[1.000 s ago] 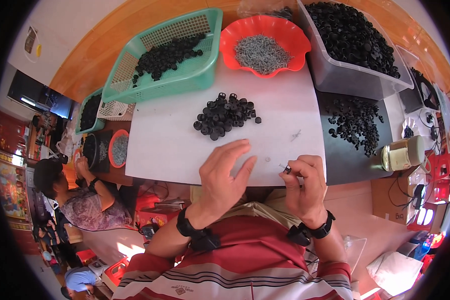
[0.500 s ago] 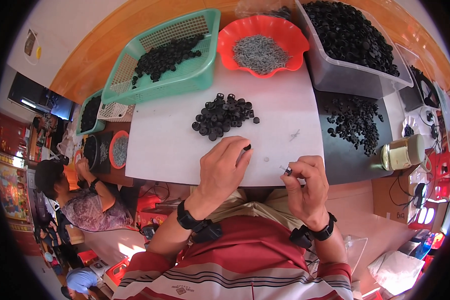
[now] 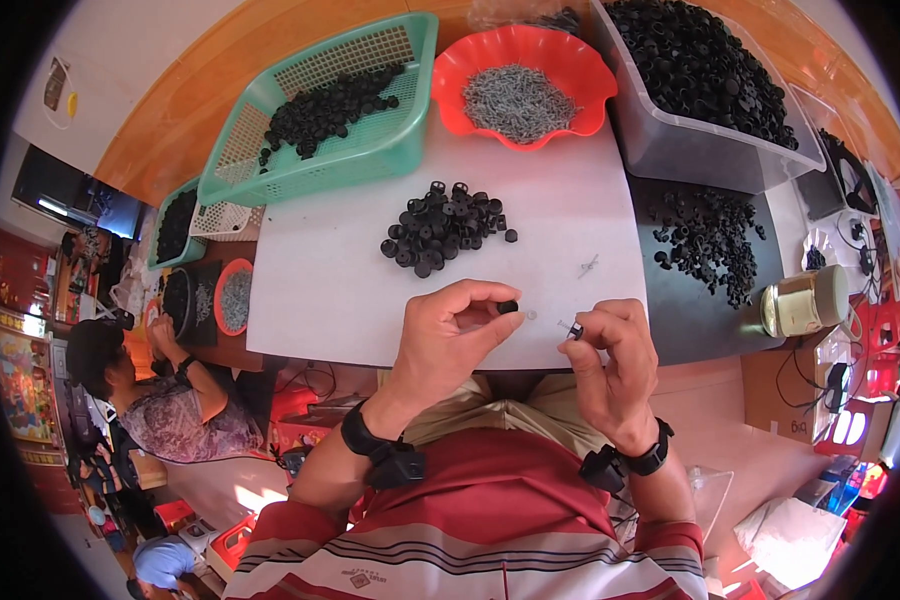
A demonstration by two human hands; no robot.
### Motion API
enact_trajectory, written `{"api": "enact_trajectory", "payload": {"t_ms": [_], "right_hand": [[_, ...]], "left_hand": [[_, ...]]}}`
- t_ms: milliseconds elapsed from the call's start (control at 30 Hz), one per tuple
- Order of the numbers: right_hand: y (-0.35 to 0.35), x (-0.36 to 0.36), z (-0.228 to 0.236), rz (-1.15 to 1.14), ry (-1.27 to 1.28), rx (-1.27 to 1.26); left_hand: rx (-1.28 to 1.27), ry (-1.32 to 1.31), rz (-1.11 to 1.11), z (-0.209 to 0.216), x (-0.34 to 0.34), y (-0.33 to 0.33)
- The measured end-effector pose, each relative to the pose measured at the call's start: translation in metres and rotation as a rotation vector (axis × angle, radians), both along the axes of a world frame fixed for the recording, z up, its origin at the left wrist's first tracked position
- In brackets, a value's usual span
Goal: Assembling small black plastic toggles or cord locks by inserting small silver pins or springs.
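Observation:
My left hand (image 3: 442, 338) pinches a small round black cap (image 3: 508, 307) between thumb and fingertips, above the white board (image 3: 340, 300) near its front edge. Facing it, my right hand (image 3: 618, 372) is closed on a small black piece (image 3: 577, 331) with a thin silver screw (image 3: 564, 325) sticking out toward the left. Between the hands lies a tiny pale disc (image 3: 532, 315). Farther back sits a pile of round black caps (image 3: 440, 232), and a few loose screws (image 3: 589, 266) lie right of it.
A green basket (image 3: 370, 150) of black parts, a red bowl (image 3: 600, 110) of screws and a clear bin (image 3: 690, 150) of black parts stand along the back. Small black pieces (image 3: 710, 245) and a lidded jar (image 3: 805, 302) are at right. Another person (image 3: 170, 390) sits at left.
My left hand has moved right and turned, bringing the black cap nearer the screw. My right hand has stayed almost in place, and the view has shifted slightly.

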State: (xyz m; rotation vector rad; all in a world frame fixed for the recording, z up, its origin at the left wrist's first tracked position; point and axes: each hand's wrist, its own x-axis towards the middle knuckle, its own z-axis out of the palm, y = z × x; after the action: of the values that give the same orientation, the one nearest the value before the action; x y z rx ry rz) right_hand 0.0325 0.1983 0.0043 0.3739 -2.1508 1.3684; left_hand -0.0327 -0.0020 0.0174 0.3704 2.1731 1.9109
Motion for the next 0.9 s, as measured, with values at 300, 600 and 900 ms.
{"api": "enact_trajectory", "payload": {"t_ms": [300, 600, 900], "right_hand": [[-0.003, -0.004, 0.001, 0.004, -0.006, 0.003], [-0.011, -0.006, 0.004, 0.031, -0.083, 0.0], [-0.014, -0.005, 0.005, 0.042, -0.164, 0.037]], "left_hand": [[0.266, -0.214, -0.105, 0.003, -0.001, -0.004], [0.535, -0.478, -0.133, -0.005, 0.002, -0.007], [0.624, -0.518, -0.161, -0.011, 0.005, -0.005]]}}
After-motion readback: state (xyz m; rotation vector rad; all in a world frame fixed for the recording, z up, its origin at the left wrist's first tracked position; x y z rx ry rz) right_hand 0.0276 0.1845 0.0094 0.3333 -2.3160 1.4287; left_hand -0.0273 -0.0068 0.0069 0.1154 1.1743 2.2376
